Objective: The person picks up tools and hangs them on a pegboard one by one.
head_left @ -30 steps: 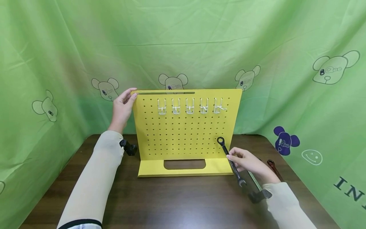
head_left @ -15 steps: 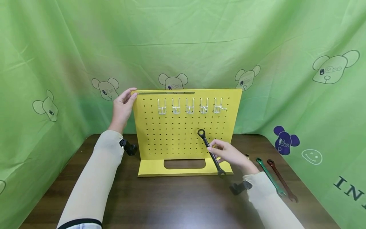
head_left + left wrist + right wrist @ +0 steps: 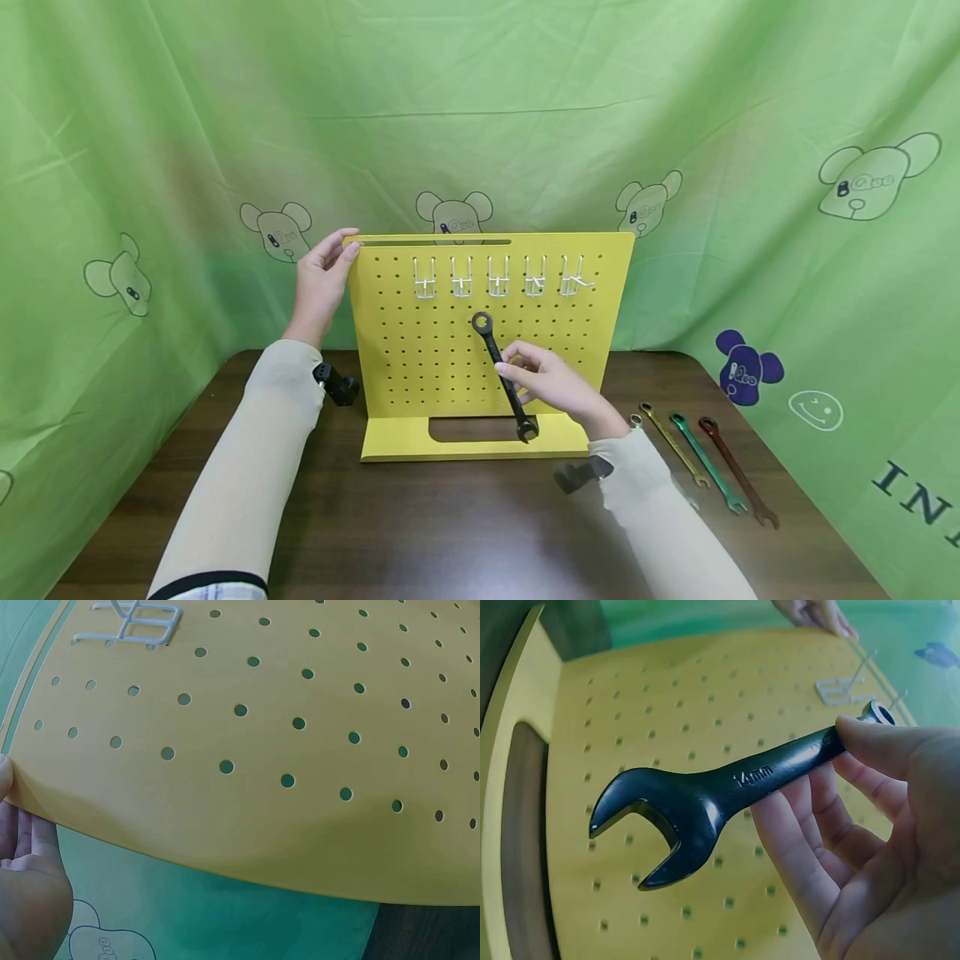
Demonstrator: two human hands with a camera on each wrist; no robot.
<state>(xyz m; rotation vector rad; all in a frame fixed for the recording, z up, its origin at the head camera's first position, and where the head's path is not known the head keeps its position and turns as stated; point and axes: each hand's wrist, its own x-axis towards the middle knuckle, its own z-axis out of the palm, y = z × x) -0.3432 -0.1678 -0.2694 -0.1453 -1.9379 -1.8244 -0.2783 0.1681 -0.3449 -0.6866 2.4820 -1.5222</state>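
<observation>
My right hand (image 3: 551, 382) pinches a black combination wrench (image 3: 504, 379) by its shank, ring end up and open end down. In the right wrist view the wrench (image 3: 757, 774) shows a "14mm" marking, held between thumb and fingers. It is in front of the yellow pegboard (image 3: 420, 358), below a row of several white wire hooks (image 3: 498, 287). My left hand (image 3: 322, 279) grips the board's upper left corner, thumb in front and fingers behind. In the left wrist view only part of that hand (image 3: 34, 892) shows at the board's edge.
On the brown table (image 3: 465, 525) to the right lie a yellow wrench (image 3: 675, 446), a green wrench (image 3: 708, 462) and a dark red wrench (image 3: 738, 472). A silver wrench (image 3: 636, 421) is mostly hidden by the right sleeve. A green curtain (image 3: 480, 125) hangs behind.
My right hand has carried the black wrench left and up, from the board's lower right to its middle. More of the wrenches on the table show now. The left hand stays in place.
</observation>
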